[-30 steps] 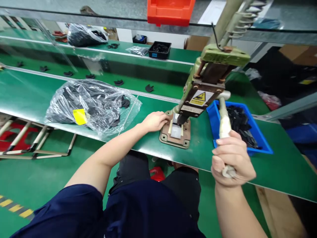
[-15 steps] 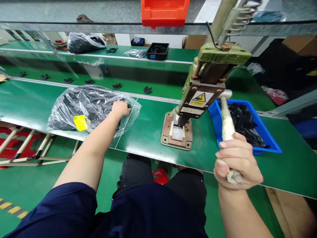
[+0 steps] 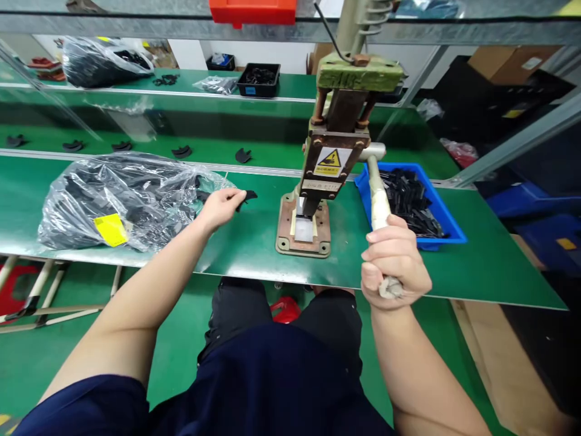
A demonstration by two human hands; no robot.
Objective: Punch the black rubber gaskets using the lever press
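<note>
My left hand [image 3: 221, 206] pinches a small black flat part [image 3: 246, 197] just above the green table, between the clear plastic bag of black parts [image 3: 122, 197] and the hand press [image 3: 333, 151]. My right hand [image 3: 394, 261] is wrapped around the end of the press's pale lever handle [image 3: 377, 197], which slopes down toward me. The press stands on a rusty base plate [image 3: 285, 227] with a white pad under its ram.
A blue bin [image 3: 447, 227] of black pieces sits right of the press. Behind runs a green conveyor belt [image 3: 136, 130] carrying several black parts. Farther back are a black tray [image 3: 258, 79], another bag [image 3: 97, 60] and an orange bin [image 3: 252, 11] overhead.
My left hand left the press base, reached into the bag's mouth, and has now come out toward the press holding a black part. My right hand has kept its grip on the lever.
</note>
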